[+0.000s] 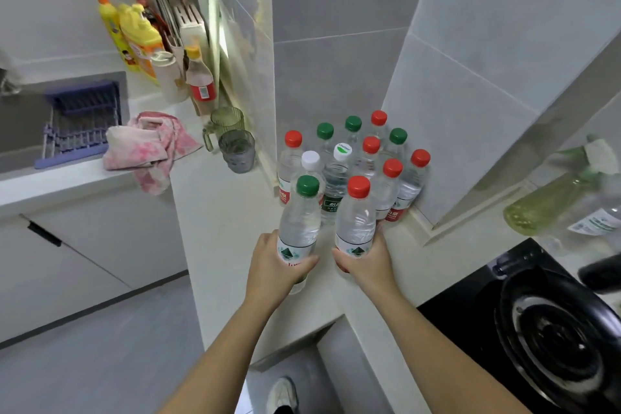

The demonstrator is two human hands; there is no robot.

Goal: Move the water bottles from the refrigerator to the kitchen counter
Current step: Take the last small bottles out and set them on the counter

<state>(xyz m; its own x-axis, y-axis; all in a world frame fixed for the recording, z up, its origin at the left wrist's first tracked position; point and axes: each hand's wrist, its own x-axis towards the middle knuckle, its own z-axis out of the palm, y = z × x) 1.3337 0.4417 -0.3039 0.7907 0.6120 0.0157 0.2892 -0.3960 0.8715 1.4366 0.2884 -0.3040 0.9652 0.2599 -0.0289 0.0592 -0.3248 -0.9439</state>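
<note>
Water fills both: left hand (275,265) curls round the green-capped bottle (299,222), right hand (366,262) round the red-capped bottle (356,222), each upright, cap up, over the counter (218,212), just near of the bottle cluster (369,158).

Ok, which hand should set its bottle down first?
Probably the left hand: its green-capped bottle is over bare counter; the right hand holds its red-capped bottle close against the standing bottles.

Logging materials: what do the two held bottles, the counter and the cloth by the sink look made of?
Green-capped bottle and red-capped bottle: thin clear plastic, glossy; water shows through. Counter: smooth pale stone or composite, probably; faint sheen. Cloth: soft fabric, matte; it droops in folds over the edge.
</note>
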